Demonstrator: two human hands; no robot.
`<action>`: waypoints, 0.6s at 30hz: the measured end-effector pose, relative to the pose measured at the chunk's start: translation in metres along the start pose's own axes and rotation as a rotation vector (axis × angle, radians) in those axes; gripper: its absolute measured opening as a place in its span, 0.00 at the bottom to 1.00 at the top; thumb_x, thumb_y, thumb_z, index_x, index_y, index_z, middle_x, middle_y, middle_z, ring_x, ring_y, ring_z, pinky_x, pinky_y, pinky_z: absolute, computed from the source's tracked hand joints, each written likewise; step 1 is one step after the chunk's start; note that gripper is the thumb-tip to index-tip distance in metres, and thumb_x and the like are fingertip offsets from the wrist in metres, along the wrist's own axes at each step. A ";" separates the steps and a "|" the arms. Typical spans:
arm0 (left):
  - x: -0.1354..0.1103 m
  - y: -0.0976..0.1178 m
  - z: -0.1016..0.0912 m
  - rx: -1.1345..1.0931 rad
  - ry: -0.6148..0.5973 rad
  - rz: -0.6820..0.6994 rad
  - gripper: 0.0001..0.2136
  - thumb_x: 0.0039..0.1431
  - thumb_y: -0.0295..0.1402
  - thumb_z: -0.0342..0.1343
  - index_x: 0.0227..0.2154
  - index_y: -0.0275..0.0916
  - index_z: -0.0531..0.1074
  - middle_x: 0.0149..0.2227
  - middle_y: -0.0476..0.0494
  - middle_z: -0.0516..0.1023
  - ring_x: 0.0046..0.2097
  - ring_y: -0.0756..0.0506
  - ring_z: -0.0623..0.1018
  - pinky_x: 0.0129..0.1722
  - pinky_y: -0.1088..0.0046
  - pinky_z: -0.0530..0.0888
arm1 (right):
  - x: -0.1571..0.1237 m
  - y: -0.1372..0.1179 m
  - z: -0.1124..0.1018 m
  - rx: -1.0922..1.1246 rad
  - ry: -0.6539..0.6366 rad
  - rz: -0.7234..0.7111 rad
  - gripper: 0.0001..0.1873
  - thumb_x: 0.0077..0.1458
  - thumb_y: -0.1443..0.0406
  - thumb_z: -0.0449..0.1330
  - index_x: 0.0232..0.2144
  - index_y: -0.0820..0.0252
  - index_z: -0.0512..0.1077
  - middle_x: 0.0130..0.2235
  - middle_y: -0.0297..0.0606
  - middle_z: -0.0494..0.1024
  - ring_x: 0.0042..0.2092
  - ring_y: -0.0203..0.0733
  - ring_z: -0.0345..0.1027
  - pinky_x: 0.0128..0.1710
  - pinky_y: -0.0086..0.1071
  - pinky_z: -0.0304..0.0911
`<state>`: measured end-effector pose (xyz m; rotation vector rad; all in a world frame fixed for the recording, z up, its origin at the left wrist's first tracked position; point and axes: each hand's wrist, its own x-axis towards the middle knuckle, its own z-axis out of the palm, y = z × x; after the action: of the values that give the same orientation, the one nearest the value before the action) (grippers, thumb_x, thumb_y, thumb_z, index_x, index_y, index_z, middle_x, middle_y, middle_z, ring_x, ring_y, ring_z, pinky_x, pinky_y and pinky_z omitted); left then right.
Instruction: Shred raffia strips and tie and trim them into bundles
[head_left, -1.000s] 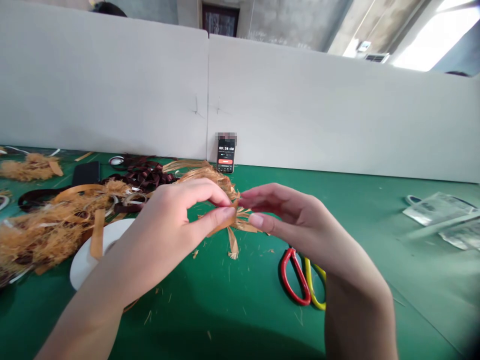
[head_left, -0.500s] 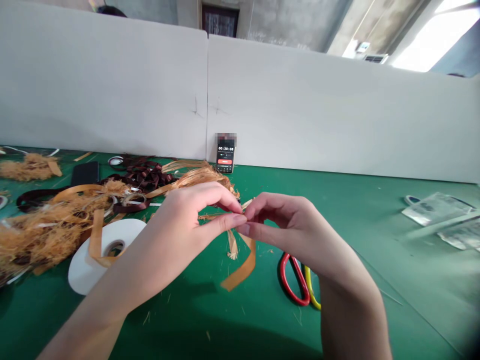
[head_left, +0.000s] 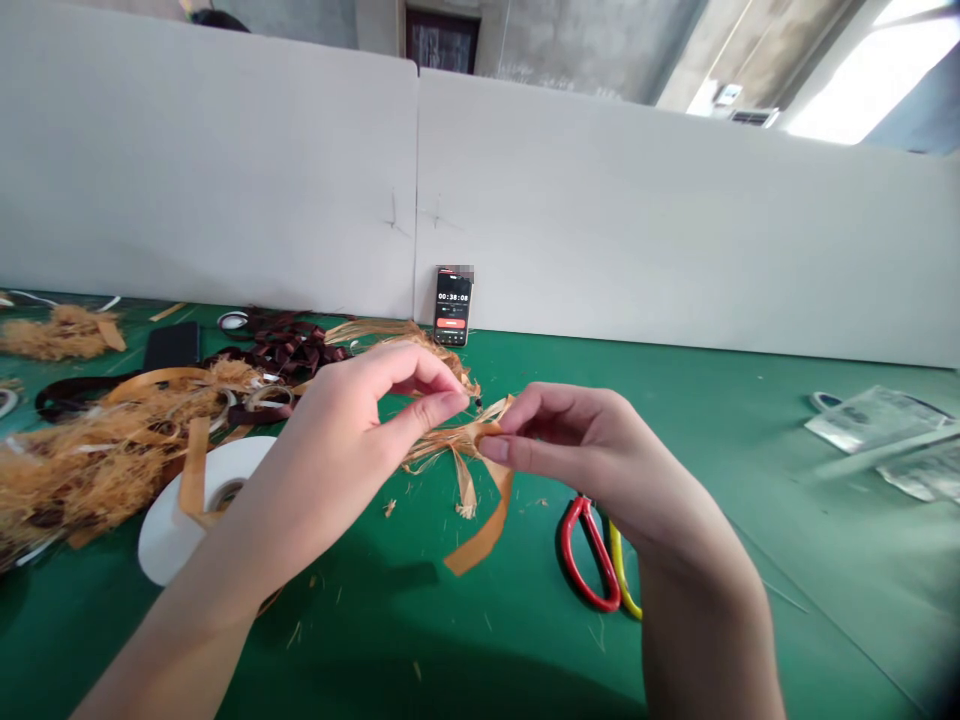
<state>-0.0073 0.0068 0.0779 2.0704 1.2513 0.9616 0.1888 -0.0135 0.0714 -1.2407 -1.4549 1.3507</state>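
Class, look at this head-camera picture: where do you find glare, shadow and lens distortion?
Head view: the window at upper right is blown out by glare; the white partition bows toward the frame edges, a wide-lens distortion; the left hand and right hand cast soft shadows on the green tabletop.

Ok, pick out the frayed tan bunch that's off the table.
The small bunch pinched between the left hand and right hand, trailing a tan ribbon; the others lie on the green table.
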 end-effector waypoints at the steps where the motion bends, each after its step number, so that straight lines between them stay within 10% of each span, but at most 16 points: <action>1: 0.000 0.000 0.000 -0.001 -0.003 -0.002 0.09 0.61 0.41 0.54 0.29 0.44 0.73 0.37 0.49 0.80 0.39 0.45 0.77 0.38 0.72 0.74 | 0.000 0.000 0.000 -0.001 -0.001 0.003 0.12 0.41 0.61 0.71 0.23 0.59 0.71 0.30 0.35 0.78 0.34 0.36 0.72 0.36 0.33 0.68; 18: -0.001 0.000 0.002 0.032 -0.140 0.008 0.12 0.62 0.42 0.52 0.28 0.44 0.74 0.35 0.51 0.79 0.37 0.47 0.77 0.34 0.73 0.71 | -0.001 -0.003 0.000 -0.057 -0.018 0.038 0.10 0.43 0.60 0.70 0.24 0.58 0.74 0.29 0.36 0.79 0.33 0.37 0.72 0.35 0.33 0.68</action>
<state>-0.0061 0.0057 0.0760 2.1291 1.1936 0.7905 0.1885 -0.0143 0.0740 -1.3018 -1.4982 1.3574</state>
